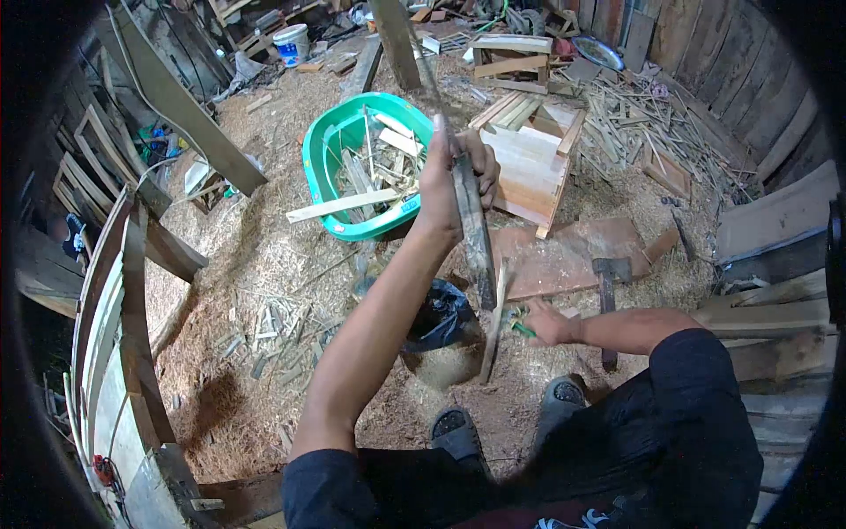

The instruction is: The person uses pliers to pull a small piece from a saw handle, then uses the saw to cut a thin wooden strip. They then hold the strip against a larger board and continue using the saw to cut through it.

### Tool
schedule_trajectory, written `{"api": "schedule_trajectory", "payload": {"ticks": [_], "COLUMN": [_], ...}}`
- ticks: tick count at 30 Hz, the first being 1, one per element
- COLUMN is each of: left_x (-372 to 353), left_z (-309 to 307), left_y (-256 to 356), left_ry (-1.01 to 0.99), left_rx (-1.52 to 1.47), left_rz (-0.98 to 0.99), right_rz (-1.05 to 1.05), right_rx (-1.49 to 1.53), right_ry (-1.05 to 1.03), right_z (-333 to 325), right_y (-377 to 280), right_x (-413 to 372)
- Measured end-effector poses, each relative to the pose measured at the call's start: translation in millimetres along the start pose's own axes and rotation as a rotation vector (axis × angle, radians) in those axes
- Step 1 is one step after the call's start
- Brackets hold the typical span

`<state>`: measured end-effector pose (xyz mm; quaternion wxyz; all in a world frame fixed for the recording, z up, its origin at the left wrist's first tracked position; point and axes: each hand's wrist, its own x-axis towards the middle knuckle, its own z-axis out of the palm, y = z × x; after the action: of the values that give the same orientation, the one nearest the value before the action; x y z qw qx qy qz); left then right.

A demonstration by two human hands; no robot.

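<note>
My left hand (454, 181) is raised in front of me, closed around a long, dark, weathered wooden strip (474, 238) that slants from upper left to lower right. Low over the floor, my right hand (548, 323) has its fingers curled at a small green object (522, 328), whose kind I cannot make out. A thinner wooden stick (496, 322) stands tilted just left of that hand. To its right lies a hatchet (607, 304), head away from me. A black plastic bag (441, 316) sits beneath the raised strip.
A green tub (314, 181) holds wood scraps. Beyond my left hand stands a wooden box (527, 181); a reddish-brown board (573, 256) lies nearer. Offcuts (278, 326) and sawdust cover the floor. A wooden post (395, 44) rises behind the tub; planks line the right side.
</note>
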<state>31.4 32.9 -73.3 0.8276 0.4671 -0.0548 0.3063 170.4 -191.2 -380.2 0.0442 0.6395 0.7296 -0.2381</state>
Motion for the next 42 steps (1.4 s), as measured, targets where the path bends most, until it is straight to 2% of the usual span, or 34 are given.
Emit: {"api": "schedule_trajectory", "payload": {"ticks": [2, 4, 5, 8, 10, 14, 15, 18, 19, 21, 23, 24, 25, 27, 29, 32, 35, 38, 39, 42], "left_x": [9, 20, 20, 22, 19, 12, 12, 12, 9, 6, -3, -6, -11, -27, -33, -35, -38, -39, -40, -44], "left_z": [16, 14, 14, 18, 10, -2, -1, 5, 6, -2, -26, -34, -33, -41, -43, -30, -37, -15, -4, 6], "left_y": [17, 20, 18, 15, 16, 25, 28, 30, 30, 27, 22, 20, 17, 8, -6, -19, -28, -12, -5, -3], "left_ry": [0.14, 0.193, 0.234, 0.354, 0.44, 0.405, 0.444, 0.569, 0.62, 0.725, 0.751, 0.754, 0.783, 0.82, 0.828, 0.839, 0.713, 0.724, 0.719, 0.709], "left_rx": [0.17, 0.316, 0.316, 0.338, 0.397, 0.367, 0.386, 0.438, 0.461, 0.468, 0.429, 0.405, 0.338, 0.316, 0.359, 0.471, 0.525, 0.429, 0.479, 0.36], "left_rz": [-0.087, -0.057, -0.051, -0.059, -0.113, -0.083, -0.066, -0.033, -0.028, -0.037, -0.017, -0.01, 0.083, 0.078, 0.08, 0.08, 0.058, -0.012, -0.044, -0.112], "right_rz": [0.031, 0.118, 0.082, -0.108, -0.085, -0.011, -0.113, -0.132, -0.006, 0.01, 0.034, 0.2, 0.372, 0.133, 0.03, -0.175, -0.252, -0.319, -0.33, -0.334], "right_rx": [0.093, 0.236, 0.198, -0.108, -0.049, 0.086, 0.119, 0.073, 0.109, 0.285, 0.37, 0.478, 0.582, 0.824, 1.031, 1.236, 1.32, 1.145, 1.162, 1.239], "right_ry": [-0.013, -0.021, 0.091, 0.179, 0.105, -0.118, 0.0, 0.039, 0.017, -0.057, 0.064, 0.067, 0.072, 0.379, 0.465, 0.58, 0.574, 0.693, 0.688, 0.673], "right_z": [2, -3, 3, 17, 4, 3, -2, -7, -17, -48, -112, -149, -175, -179, -228, -269, -286, -282, -285, -286], "right_y": [2, -2, 1, 12, 9, 14, 13, 25, 23, 35, 22, 6, 1, 30, -5, -51, -69, -66, -72, -82], "right_x": [2, -2, -4, -3, -3, 14, 11, 24, 18, 10, -14, -23, -27, -23, -36, -45, -47, -40, -43, -46]}}
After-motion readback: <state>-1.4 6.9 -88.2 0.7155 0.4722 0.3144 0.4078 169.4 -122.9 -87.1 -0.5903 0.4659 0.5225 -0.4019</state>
